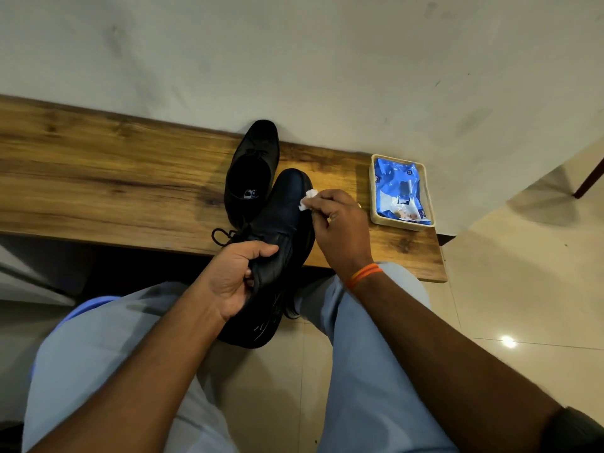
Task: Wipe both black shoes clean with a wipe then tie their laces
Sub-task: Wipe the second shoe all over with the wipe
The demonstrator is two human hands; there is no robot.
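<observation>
One black shoe [253,168] lies on the wooden bench [98,178], toe toward the wall, its opening facing up. A second black shoe [281,223] is lifted over the bench's front edge with its toe pointing away from me. My left hand [233,277] grips it around the heel and collar. Its loose black laces [225,236] hang out on the left. My right hand [340,225] pinches a small white wipe [307,199] and presses it against the right side of this shoe near the toe.
A cream tray [374,191] at the bench's right end holds a blue pack of wipes [400,194]. A pale wall rises behind the bench. My knees in light blue trousers sit below, above a tiled floor. A dark furniture leg [588,178] stands at far right.
</observation>
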